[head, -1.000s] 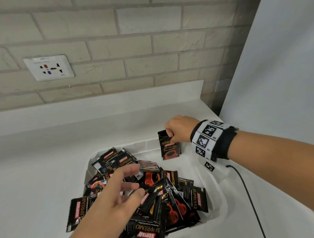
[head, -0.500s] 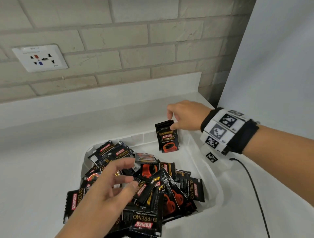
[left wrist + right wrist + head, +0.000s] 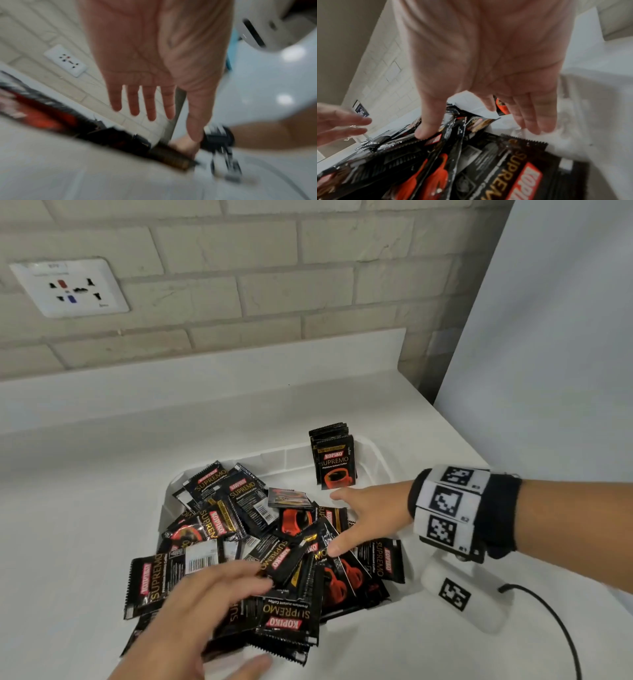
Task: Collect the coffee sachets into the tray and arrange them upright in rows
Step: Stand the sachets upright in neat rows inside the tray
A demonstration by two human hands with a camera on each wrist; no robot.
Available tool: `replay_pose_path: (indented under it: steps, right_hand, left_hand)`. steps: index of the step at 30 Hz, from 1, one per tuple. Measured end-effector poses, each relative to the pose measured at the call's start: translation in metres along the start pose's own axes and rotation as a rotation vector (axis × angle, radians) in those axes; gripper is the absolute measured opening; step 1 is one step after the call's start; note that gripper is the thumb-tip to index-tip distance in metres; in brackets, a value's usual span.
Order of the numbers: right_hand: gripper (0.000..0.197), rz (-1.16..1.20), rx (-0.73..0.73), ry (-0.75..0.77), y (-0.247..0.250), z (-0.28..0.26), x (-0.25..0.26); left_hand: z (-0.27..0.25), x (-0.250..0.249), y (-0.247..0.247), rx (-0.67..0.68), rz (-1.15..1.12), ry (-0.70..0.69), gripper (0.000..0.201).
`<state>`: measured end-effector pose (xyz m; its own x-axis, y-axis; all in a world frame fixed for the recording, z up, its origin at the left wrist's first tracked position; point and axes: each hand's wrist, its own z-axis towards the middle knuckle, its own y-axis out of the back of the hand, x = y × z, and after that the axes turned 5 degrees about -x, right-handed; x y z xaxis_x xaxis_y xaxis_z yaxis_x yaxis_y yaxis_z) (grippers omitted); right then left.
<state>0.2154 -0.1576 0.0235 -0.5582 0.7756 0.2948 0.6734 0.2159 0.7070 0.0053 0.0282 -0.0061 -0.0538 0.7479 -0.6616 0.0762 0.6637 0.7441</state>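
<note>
A white tray (image 3: 376, 455) on the counter holds a loose heap of black Kopiko Supremo sachets (image 3: 260, 546). A few sachets (image 3: 334, 462) stand upright against the tray's far right corner. My right hand (image 3: 363, 517) hovers open over the heap just in front of the standing sachets, its thumb (image 3: 428, 125) touching the top of the pile. My left hand (image 3: 205, 604) is spread open, fingers straight, over the near left of the heap and holds nothing. In the left wrist view the left hand (image 3: 154, 108) shows flat and empty, and the picture is blurred.
A brick wall with a white socket plate (image 3: 70, 287) runs behind the counter. A tall white panel (image 3: 548, 337) stands on the right. A black cable (image 3: 555, 621) trails across the counter by the tray's right side. Some sachets overhang the tray's near edge.
My right hand has let go of the upright sachets at the far corner and come down and forward to the heap. My left hand has opened flatter over the pile.
</note>
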Motion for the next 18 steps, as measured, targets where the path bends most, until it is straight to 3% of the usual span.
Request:
replay_pose_path:
  steps: [1,3,5,8,12,13,16,18]
  right_hand:
    - [0.096,0.027,-0.01,-0.01,-0.002,0.003,0.002]
    - [0.101,0.059,-0.027,-0.027,-0.004,0.007,0.005]
    - [0.101,0.066,-0.028,-0.039,-0.006,0.009,0.007]
    - [0.088,0.096,-0.03,-0.046,-0.006,0.01,0.008]
    - [0.079,0.159,-0.043,-0.074,-0.007,0.011,0.01]
    - [0.072,0.178,-0.045,-0.084,-0.008,0.011,0.009]
    - [0.028,0.35,0.0,-0.086,-0.009,0.012,0.006]
    - [0.028,0.429,0.009,-0.092,-0.009,0.01,0.006]
  left_hand:
    - [0.015,-0.003,-0.003,0.067,0.149,-0.048,0.029]
    - [0.01,-0.003,-0.018,-0.179,0.373,-0.273,0.036]
    - [0.0,0.001,-0.029,-0.203,0.427,-0.414,0.034]
    - [0.014,0.013,-0.027,-0.155,0.556,-0.395,0.033]
    - [0.016,0.016,-0.033,-0.232,0.407,-0.478,0.026]
    - [0.017,0.017,-0.034,-0.235,0.424,-0.486,0.026]
    - [0.017,0.022,-0.035,-0.258,0.439,-0.507,0.026]
    - [0.017,0.023,-0.036,-0.281,0.427,-0.521,0.026]
